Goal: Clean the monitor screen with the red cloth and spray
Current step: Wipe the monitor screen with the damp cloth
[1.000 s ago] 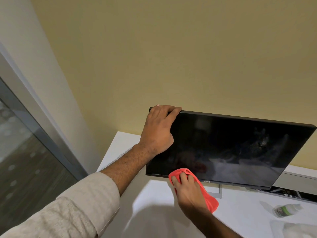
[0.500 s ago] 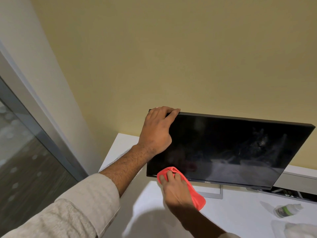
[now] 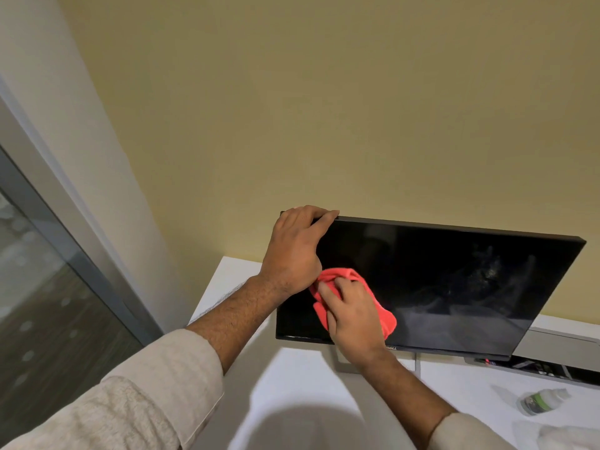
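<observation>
I see one container, a small spray bottle [image 3: 543, 401] with a green label lying on its side on the white table [image 3: 292, 378], well off the monitor's lower right corner; I cannot tell what is in it. Just nearer me than the bottle, at the picture's bottom right corner, lies something pale and soft-looking [image 3: 565, 433], too blurred to name.

The monitor [image 3: 454, 287] stands on the table against a yellow wall [image 3: 324, 125], its dark screen showing pale smears and streaks across the right half. Its grey stand [image 3: 344, 362] is partly hidden behind my right wrist. Off the monitor's lower right corner a grey tray or channel [image 3: 558, 349] runs along the back of the table, with dark cables in it. Far left of the monitor there is a glass panel in a grey frame [image 3: 48, 254].

My left hand [image 3: 297, 251] grips the monitor's top left corner, fingers [image 3: 319, 216] curled over the top edge and clamped on the bezel, the palm lying over the screen's upper left area. My left forearm crosses in front of the monitor's left edge and hides part of it.

My right hand [image 3: 352, 316] presses the red cloth [image 3: 383, 316] flat against the lower left part of the screen, just below my left hand. Its fingers lie close together on the bunched cloth, holding it to the glass, with cloth showing past the fingertips and to the right of the hand.
</observation>
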Motion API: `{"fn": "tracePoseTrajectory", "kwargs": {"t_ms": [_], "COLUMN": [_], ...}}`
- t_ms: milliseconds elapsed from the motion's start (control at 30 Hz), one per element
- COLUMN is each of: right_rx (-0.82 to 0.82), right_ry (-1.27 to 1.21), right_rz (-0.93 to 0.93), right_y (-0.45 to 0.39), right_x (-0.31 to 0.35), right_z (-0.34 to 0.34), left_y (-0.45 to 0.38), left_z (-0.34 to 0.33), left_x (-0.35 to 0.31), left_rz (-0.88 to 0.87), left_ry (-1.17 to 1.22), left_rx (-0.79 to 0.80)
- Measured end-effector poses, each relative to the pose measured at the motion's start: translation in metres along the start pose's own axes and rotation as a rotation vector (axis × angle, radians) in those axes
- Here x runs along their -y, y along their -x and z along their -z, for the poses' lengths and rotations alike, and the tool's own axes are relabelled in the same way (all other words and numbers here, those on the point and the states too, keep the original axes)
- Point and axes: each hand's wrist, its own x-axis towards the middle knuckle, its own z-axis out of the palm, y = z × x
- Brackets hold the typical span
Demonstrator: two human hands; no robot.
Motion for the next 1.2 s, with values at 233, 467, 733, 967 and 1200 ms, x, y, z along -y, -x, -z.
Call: {"fn": "tracePoseTrajectory", "kwargs": {"t_ms": [233,467,733,967,1200], "right_rx": [0.513,0.102,0.101,0.25,-0.117], "right_ry": [0.157,-0.01,0.086,0.266,-0.056], "right_rz": [0.128,0.055,0.204,0.215,-0.128], "right_y": [0.057,0.034,0.026,0.068,0.055], "right_x": [-0.01,-0.017,-0.002,-0.028,-0.073], "right_z": [-0.033,0.0,-0.032,-0.036,0.011], "left_y": [0.001,-0.001,0.0,0.0,-0.003], "left_z": [0.0,-0.003,-0.002,-0.003,-0.004], "left_x": [0.001,-0.002,0.0,0.002,0.008], "left_rz": [0.006,-0.006,-0.008,-0.027,-0.061], "left_ry": [-0.011,-0.024,-0.021,-0.041,-0.054], "left_rx": [0.016,-0.008,-0.017,-0.002,0.009]}}
